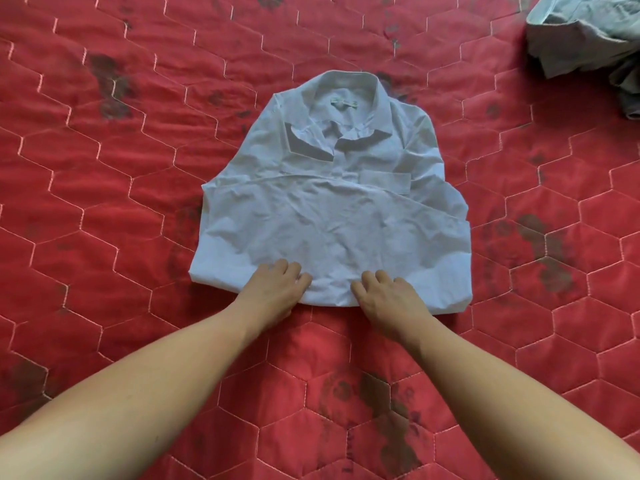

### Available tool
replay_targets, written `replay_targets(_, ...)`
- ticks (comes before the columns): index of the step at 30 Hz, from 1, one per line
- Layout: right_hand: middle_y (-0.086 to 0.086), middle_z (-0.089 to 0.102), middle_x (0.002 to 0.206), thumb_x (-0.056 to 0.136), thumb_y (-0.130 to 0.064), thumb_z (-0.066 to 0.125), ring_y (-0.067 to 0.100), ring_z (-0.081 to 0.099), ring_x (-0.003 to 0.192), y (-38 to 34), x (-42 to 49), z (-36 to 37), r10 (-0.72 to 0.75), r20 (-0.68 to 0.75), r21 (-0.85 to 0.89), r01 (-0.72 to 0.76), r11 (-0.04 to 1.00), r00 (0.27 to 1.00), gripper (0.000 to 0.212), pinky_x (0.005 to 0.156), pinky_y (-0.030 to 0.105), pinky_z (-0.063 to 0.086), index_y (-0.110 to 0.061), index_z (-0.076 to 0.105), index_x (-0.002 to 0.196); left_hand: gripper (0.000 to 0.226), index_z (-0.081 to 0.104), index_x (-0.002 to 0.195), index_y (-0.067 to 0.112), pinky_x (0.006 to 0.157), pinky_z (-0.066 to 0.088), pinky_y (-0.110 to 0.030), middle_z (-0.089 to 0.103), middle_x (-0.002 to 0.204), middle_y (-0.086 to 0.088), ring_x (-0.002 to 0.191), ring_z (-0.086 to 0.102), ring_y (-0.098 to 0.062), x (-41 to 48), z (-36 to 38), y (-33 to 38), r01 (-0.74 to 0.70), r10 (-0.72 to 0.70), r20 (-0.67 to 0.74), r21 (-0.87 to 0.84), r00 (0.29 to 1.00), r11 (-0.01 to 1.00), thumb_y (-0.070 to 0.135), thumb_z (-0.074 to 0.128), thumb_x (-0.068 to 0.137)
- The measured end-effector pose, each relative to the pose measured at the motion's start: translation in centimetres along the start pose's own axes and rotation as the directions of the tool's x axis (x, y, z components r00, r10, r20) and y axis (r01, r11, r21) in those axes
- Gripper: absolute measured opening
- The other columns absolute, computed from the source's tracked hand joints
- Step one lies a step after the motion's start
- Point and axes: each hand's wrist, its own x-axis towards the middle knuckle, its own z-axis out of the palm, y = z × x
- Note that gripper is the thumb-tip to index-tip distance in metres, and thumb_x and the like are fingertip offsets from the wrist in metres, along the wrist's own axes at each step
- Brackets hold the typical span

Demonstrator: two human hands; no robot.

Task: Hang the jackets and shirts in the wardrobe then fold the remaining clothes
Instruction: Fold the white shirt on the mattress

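A pale blue collared shirt (332, 209) lies on the red quilt, collar away from me, chest pocket showing, its lower part folded up over the front. My left hand (273, 289) is at the near folded edge, left of the middle, fingers curled into the cloth. My right hand (388, 296) grips the same edge a little right of the middle, with its fingertips hidden in the fabric. Both forearms reach in from the bottom of the view.
The red quilted bed cover (121, 202) with hexagon stitching and dark patches fills the view. A crumpled heap of pale grey-blue clothes (588, 39) lies at the far right corner, apart from the shirt.
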Motion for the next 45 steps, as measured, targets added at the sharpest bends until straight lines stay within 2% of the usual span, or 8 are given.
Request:
replay_targets(4, 0.004, 0.049, 0.062, 0.047, 0.002, 0.082, 0.025, 0.049, 0.047, 0.2, 0.5, 0.5, 0.043, 0.035, 0.031, -0.044, 0.999, 0.998, 0.038, 0.040, 0.027, 0.020, -0.013, 0.057, 0.072, 0.013, 0.062, 0.069, 0.013, 0.042, 0.022, -0.026, 0.053, 0.060, -0.005, 0.045, 0.052, -0.025, 1.3, -0.2, 0.4, -0.029, 0.030, -0.039, 0.043, 0.999, 0.999, 0.007, 0.064, 0.057)
replay_targets(9, 0.010, 0.062, 0.108, 0.090, -0.010, 0.051, 0.036, 0.063, 0.097, 0.0, 0.2, -0.3, 0.008, 0.299, 0.167, -0.061, 0.984, 0.954, 0.021, 0.066, 0.038, 0.040, -0.012, 0.058, 0.110, 0.028, 0.056, 0.118, 0.015, 0.076, 0.047, -0.039, 0.059, 0.117, -0.009, 0.108, 0.062, -0.034, 1.1, -1.3, 0.3, 0.087, 0.001, 0.388, -0.208, 0.922, 0.974, 0.012, 0.053, 0.090)
replay_targets(12, 0.007, 0.064, 0.117, 0.089, -0.029, 0.053, 0.032, 0.063, 0.106, -0.3, -0.2, -1.6, -0.094, 0.507, 0.330, -0.092, 0.939, 0.857, 0.027, 0.081, 0.036, 0.049, -0.020, 0.061, 0.113, 0.031, 0.059, 0.117, 0.018, 0.087, 0.052, -0.037, 0.063, 0.120, -0.007, 0.112, 0.061, -0.031, 0.4, -2.0, 0.6, 0.011, 0.185, 0.552, -0.334, 0.813, 0.943, 0.027, 0.058, 0.088)
replay_targets(16, 0.001, 0.062, 0.112, 0.089, -0.054, 0.056, 0.023, 0.060, 0.104, 2.2, 2.6, -2.6, 0.118, 0.330, 0.581, -0.300, 0.756, 0.937, 0.038, 0.086, 0.039, 0.051, -0.024, 0.062, 0.113, 0.038, 0.058, 0.120, 0.018, 0.085, 0.047, -0.037, 0.057, 0.120, -0.005, 0.111, 0.056, -0.028, 3.0, -3.4, -2.0, 0.123, 0.033, 0.300, -0.488, 0.954, 0.864, 0.041, 0.063, 0.089)
replay_targets(19, 0.012, 0.052, 0.127, 0.085, -0.034, 0.065, 0.035, 0.049, 0.118, 5.2, 5.5, -2.6, 0.288, 0.022, 0.321, -0.280, 0.905, 0.957, 0.042, 0.087, 0.048, 0.050, -0.016, 0.058, 0.122, 0.047, 0.051, 0.130, 0.015, 0.091, 0.048, -0.048, 0.045, 0.134, -0.013, 0.124, 0.045, -0.036, 6.7, -3.8, -4.6, 0.223, -0.218, 0.054, -0.342, 0.975, 0.913, 0.030, 0.064, 0.087)
replay_targets(29, 0.010, 0.055, 0.122, 0.082, -0.048, 0.068, 0.033, 0.049, 0.116, 8.9, 9.4, -4.1, 0.305, 0.121, 0.129, -0.319, 0.939, 0.945, 0.058, 0.088, 0.043, 0.037, -0.014, 0.048, 0.125, 0.048, 0.053, 0.119, 0.029, 0.092, 0.035, -0.044, 0.048, 0.120, -0.008, 0.114, 0.043, -0.031, 10.4, -4.7, -7.8, 0.178, -0.175, 0.050, -0.055, 0.983, 0.982, 0.058, 0.063, 0.083)
replay_targets(38, 0.007, 0.047, 0.118, 0.083, -0.031, 0.064, 0.034, 0.055, 0.100, 9.0, 8.6, -4.9, 0.180, 0.112, 0.278, -0.205, 0.939, 0.977, 0.054, 0.085, 0.045, 0.043, -0.029, 0.034, 0.128, 0.019, 0.062, 0.094, 0.033, 0.085, 0.031, -0.036, 0.046, 0.109, 0.003, 0.099, 0.047, -0.019, 10.0, -5.2, -8.7, 0.144, -0.110, 0.123, -0.315, 0.986, 0.938, 0.045, 0.070, 0.082)
replay_targets(45, 0.013, 0.046, 0.129, 0.083, -0.031, 0.067, 0.037, 0.045, 0.116, 9.4, 8.3, -3.5, 0.186, 0.129, 0.170, -0.206, 0.964, 0.974, 0.022, 0.088, 0.041, 0.039, -0.025, 0.069, 0.104, 0.011, 0.061, 0.087, 0.031, 0.082, 0.045, -0.036, 0.044, 0.108, 0.000, 0.085, 0.057, -0.022, 9.5, -4.6, -9.2, 0.234, -0.118, 0.245, -0.523, 0.962, 0.820, 0.032, 0.071, 0.083)
